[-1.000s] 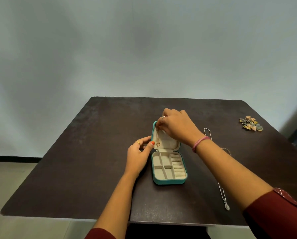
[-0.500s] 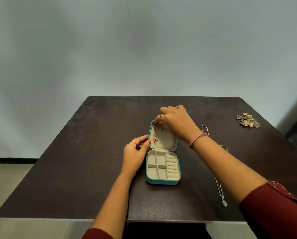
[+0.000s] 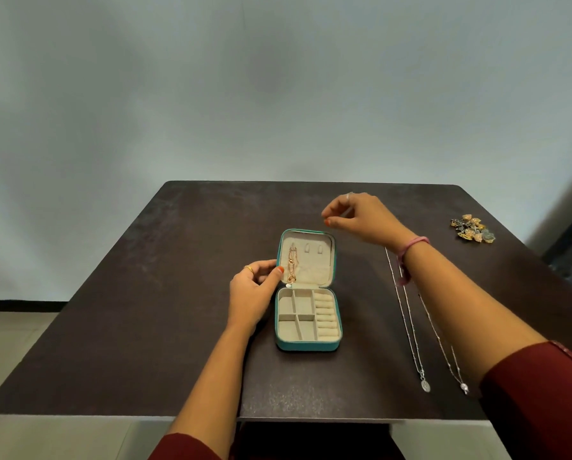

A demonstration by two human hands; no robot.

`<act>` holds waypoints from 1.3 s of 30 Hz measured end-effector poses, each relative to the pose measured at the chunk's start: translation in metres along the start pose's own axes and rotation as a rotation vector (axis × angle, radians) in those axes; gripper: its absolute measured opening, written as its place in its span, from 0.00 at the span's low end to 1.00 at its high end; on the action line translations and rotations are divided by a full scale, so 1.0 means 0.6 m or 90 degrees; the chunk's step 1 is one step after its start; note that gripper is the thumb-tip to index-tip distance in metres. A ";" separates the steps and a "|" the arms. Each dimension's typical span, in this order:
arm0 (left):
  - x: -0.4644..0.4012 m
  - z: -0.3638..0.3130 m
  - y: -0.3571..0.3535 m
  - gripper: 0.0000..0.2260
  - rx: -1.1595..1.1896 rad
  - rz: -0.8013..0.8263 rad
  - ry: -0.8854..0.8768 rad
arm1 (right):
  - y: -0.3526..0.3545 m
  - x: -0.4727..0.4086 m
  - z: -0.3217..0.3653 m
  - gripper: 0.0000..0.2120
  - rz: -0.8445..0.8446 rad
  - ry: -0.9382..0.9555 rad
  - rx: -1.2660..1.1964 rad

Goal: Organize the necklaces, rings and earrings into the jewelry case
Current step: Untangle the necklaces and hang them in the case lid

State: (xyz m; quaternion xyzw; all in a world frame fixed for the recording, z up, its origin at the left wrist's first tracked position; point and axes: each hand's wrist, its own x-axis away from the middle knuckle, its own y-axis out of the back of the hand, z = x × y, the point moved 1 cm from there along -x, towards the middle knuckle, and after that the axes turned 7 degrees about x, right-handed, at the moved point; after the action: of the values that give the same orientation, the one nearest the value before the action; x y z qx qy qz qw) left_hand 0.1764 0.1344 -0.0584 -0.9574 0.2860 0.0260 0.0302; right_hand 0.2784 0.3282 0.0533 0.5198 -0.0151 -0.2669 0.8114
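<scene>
On the table (image 3: 178, 327), the jewelry case (image 3: 308, 313) lies open; the left hand (image 3: 249, 295) grips its lid to steady it, gold necklace (image 3: 292, 263) hanging inside. Right hand (image 3: 357, 220) hovers, fingers loosely curled, seemingly empty, beyond two silver necklaces (image 3: 407, 313).

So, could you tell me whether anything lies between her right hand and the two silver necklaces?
Nothing visible does: the right hand hovers above bare table, with the silver necklaces lying uncovered just beside its wrist.
</scene>
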 end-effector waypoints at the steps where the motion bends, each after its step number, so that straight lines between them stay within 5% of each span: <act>1: 0.000 0.001 -0.001 0.07 -0.019 -0.006 -0.002 | 0.008 0.006 -0.019 0.04 -0.013 -0.021 0.004; 9: 0.000 -0.001 -0.009 0.04 -0.154 -0.061 -0.014 | 0.040 0.084 -0.187 0.04 -0.079 -0.226 -0.035; 18: 0.003 -0.006 -0.015 0.03 -0.166 -0.085 -0.013 | 0.010 0.119 -0.285 0.08 -0.058 -0.325 -0.108; 27: -0.002 0.000 -0.013 0.08 -0.129 -0.115 0.004 | -0.015 0.061 -0.292 0.07 -0.053 -0.347 -0.103; 39: -0.006 0.004 -0.010 0.08 -0.003 -0.160 -0.002 | -0.019 -0.001 -0.269 0.08 0.091 -0.257 0.183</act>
State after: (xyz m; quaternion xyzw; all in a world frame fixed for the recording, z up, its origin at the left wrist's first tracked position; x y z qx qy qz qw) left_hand 0.1764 0.1415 -0.0605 -0.9857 0.1637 0.0246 0.0312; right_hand 0.3219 0.4599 -0.0303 0.5636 -0.2513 -0.3027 0.7263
